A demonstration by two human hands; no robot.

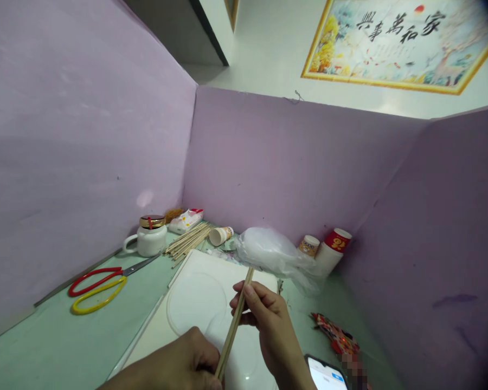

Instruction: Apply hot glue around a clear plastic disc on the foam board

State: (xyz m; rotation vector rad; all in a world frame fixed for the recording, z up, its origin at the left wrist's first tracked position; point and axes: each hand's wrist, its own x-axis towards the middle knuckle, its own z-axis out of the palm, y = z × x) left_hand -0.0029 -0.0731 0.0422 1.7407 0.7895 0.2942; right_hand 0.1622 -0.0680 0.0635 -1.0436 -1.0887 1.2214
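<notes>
Head camera view: you hold a slim length of pale, straight-edged wooden stick between your two hands, slanting up and away from the left one; whether it is one stick or several pressed together you cannot tell from here. Your left hand is closed around its near end, and your right hand pinches it close to the far end, thumb on top, with the tip poking out past the fingers. Directly beneath both hands is a flat white board with round, whitish, glossy disc shapes on it, lying on the pale green worktop. Off to the left of your left hand rest the scissors with one red and one yellow handle, their blades pointing away from you towards a white handled jar with a gold lid. Beyond your hands, to the left, lies a loose heap of thin pale wooden sticks, with a patterned paper cup on its side just beside it. Straight beyond your right hand sits a crumpled translucent plastic bag. Close to your right forearm you have a phone with a lit screen, and a red patterned packet lies just past it.
</notes>
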